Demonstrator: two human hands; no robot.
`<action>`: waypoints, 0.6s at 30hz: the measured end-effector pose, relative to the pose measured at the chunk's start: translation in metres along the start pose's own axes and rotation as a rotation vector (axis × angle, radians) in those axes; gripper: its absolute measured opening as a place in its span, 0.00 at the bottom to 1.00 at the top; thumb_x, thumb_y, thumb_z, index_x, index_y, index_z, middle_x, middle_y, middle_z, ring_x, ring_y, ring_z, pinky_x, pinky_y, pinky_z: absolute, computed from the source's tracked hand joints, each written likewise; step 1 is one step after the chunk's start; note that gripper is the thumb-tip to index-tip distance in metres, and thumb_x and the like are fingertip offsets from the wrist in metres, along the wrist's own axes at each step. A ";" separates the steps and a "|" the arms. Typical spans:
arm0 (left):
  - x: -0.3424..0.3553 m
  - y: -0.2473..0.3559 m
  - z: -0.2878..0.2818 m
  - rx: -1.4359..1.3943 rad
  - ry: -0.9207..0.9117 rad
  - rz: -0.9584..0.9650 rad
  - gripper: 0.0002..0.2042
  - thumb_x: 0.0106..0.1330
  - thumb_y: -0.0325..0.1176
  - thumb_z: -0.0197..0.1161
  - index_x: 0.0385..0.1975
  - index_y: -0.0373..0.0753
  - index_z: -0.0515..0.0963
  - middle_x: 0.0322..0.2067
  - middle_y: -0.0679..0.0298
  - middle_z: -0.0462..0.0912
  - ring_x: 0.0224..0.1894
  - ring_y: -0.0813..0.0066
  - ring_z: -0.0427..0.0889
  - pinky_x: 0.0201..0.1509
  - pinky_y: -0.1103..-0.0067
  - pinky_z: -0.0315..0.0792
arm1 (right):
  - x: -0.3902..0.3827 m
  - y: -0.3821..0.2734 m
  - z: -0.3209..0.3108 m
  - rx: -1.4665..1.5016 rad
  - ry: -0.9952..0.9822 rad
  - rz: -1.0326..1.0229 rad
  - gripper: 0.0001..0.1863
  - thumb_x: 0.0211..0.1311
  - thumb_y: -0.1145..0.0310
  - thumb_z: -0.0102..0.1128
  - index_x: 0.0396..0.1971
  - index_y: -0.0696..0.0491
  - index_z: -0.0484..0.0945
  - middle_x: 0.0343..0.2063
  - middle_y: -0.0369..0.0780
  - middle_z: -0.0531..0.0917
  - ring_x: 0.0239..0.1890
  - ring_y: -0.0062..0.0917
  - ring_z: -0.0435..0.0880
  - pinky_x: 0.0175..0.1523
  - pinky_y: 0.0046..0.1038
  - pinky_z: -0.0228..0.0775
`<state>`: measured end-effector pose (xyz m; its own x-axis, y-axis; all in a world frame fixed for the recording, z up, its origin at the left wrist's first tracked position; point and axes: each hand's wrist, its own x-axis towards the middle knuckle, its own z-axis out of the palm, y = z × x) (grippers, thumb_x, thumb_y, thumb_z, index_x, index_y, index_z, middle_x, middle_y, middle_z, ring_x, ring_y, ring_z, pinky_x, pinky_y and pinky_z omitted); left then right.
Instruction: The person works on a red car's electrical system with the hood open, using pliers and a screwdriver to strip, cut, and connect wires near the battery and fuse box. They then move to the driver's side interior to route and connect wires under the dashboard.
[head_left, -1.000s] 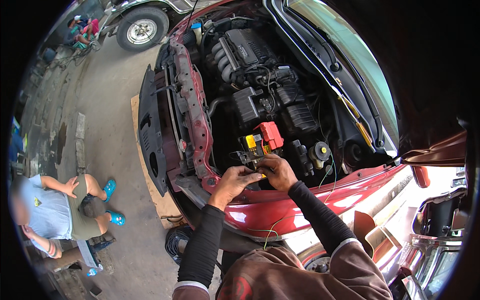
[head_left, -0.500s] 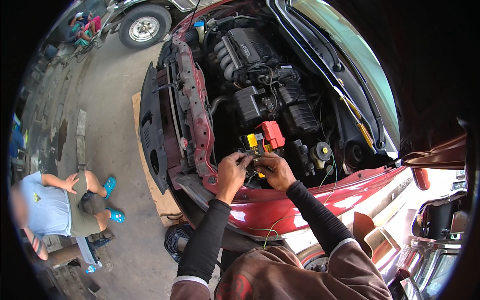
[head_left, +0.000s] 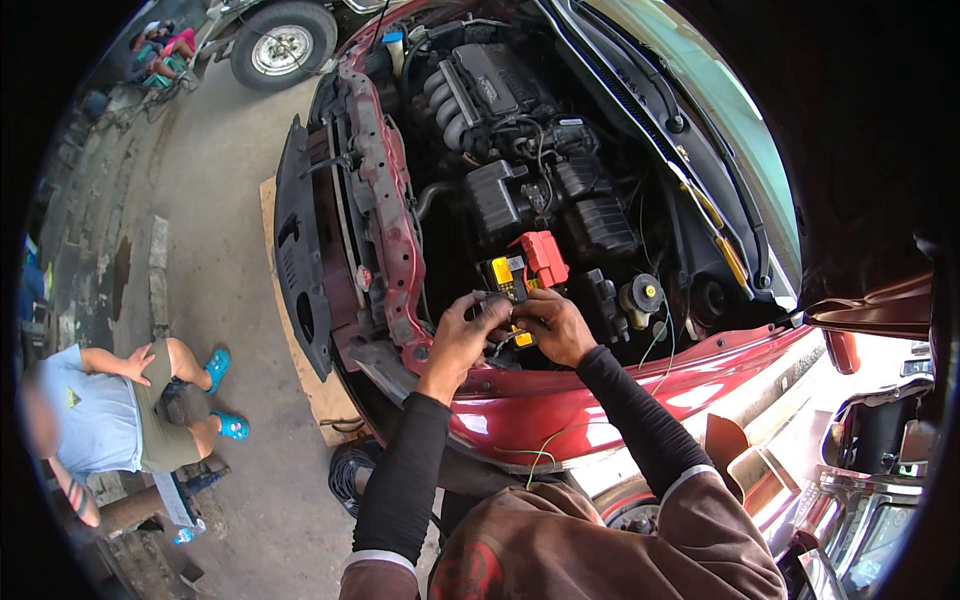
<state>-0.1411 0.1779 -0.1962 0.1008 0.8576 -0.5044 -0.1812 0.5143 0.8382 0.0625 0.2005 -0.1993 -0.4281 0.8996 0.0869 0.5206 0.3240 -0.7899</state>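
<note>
Both hands meet over the battery [head_left: 503,271] in the red car's engine bay. The fingers of my left hand [head_left: 466,335] are bent and closed on a small dark piece I cannot make out, at the battery's near side. My right hand [head_left: 555,328] pinches beside it, its thumb and fingers touching the same spot, partly hiding what they hold. A red plastic cover [head_left: 543,258] sits just beyond my fingers on the battery's right. Thin green wires [head_left: 668,340] hang over the fender to the right.
A person in blue sandals [head_left: 100,410] sits at lower left. Others [head_left: 165,55] sit at far upper left near a vehicle wheel [head_left: 283,50]. Cardboard [head_left: 280,260] and coiled cable [head_left: 352,470] lie beside the car. The engine [head_left: 485,95] and fluid reservoir [head_left: 640,297] surround the work area.
My hands have shifted upward in the picture and stayed together at the battery; my left fingers now curl over the small piece. The seated person's lower hand has moved from near the face downward.
</note>
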 end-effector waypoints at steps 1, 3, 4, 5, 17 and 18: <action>0.004 -0.003 0.003 0.073 0.093 0.071 0.16 0.69 0.44 0.73 0.47 0.38 0.83 0.28 0.68 0.83 0.20 0.88 0.70 0.21 0.85 0.63 | 0.000 0.000 0.001 0.031 0.002 -0.018 0.09 0.56 0.76 0.70 0.38 0.55 0.87 0.34 0.43 0.82 0.44 0.43 0.82 0.49 0.40 0.75; 0.011 -0.008 0.004 0.355 0.204 0.317 0.13 0.72 0.40 0.71 0.44 0.35 0.84 0.23 0.68 0.82 0.18 0.85 0.71 0.21 0.82 0.63 | 0.001 0.000 0.003 0.058 -0.002 -0.051 0.09 0.56 0.76 0.70 0.38 0.55 0.87 0.34 0.43 0.82 0.44 0.43 0.82 0.49 0.40 0.74; 0.012 -0.009 0.003 0.406 0.155 0.304 0.13 0.72 0.40 0.71 0.43 0.35 0.84 0.25 0.65 0.84 0.21 0.82 0.75 0.25 0.80 0.67 | 0.001 0.000 0.004 0.054 0.008 -0.023 0.09 0.56 0.77 0.69 0.38 0.55 0.87 0.34 0.43 0.82 0.44 0.43 0.82 0.49 0.40 0.74; 0.013 -0.008 0.001 0.459 0.106 0.293 0.14 0.72 0.41 0.71 0.43 0.35 0.85 0.26 0.63 0.85 0.23 0.78 0.79 0.29 0.77 0.71 | 0.002 0.000 0.005 0.041 0.014 -0.022 0.08 0.57 0.77 0.69 0.38 0.56 0.86 0.34 0.43 0.82 0.44 0.43 0.82 0.49 0.40 0.74; -0.003 0.011 -0.011 0.098 -0.431 -0.090 0.23 0.66 0.41 0.75 0.55 0.35 0.79 0.31 0.72 0.80 0.25 0.92 0.68 0.22 0.90 0.58 | 0.005 0.006 -0.002 -0.041 0.037 -0.013 0.07 0.58 0.76 0.68 0.37 0.57 0.86 0.36 0.44 0.83 0.44 0.45 0.83 0.49 0.42 0.76; -0.002 0.009 -0.011 -0.010 -0.377 -0.089 0.23 0.66 0.41 0.75 0.55 0.36 0.78 0.32 0.72 0.80 0.25 0.92 0.69 0.22 0.90 0.58 | 0.004 0.006 -0.002 -0.039 0.035 0.002 0.07 0.58 0.76 0.68 0.36 0.56 0.86 0.36 0.44 0.83 0.45 0.45 0.83 0.49 0.42 0.76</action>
<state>-0.1534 0.1810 -0.1895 0.4684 0.7529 -0.4623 -0.1648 0.5885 0.7915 0.0651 0.2070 -0.2029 -0.4011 0.9097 0.1074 0.5501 0.3330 -0.7658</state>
